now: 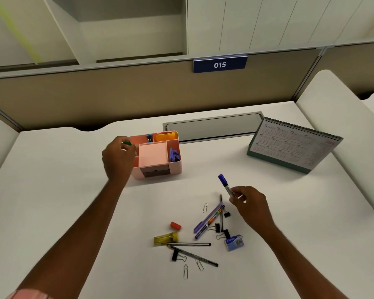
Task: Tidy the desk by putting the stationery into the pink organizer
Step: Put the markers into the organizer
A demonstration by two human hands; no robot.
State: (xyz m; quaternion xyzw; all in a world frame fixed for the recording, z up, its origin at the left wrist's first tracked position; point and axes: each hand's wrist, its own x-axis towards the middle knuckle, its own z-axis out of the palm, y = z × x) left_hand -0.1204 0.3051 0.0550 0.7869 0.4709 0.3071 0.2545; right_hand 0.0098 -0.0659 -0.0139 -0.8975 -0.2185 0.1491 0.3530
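Note:
The pink organizer (158,170) stands mid-desk, holding a purple stapler, a blue item and an orange pad. My left hand (117,157) hovers at its left side, pinching a small green item (127,143) over the left compartment. My right hand (249,203) holds a blue-capped pen (224,184) raised above the desk, cap pointing up-left. Loose stationery lies in front: a purple pen (207,217), black pens (192,252), binder clips (218,228), paper clips (185,271), a red eraser (175,225), a yellow item (166,238) and a blue staple box (234,242).
A desk calendar (294,145) stands at the right rear. A grey cable tray (212,128) is set into the desk behind the organizer. A beige partition with a "015" sign (219,64) closes the back.

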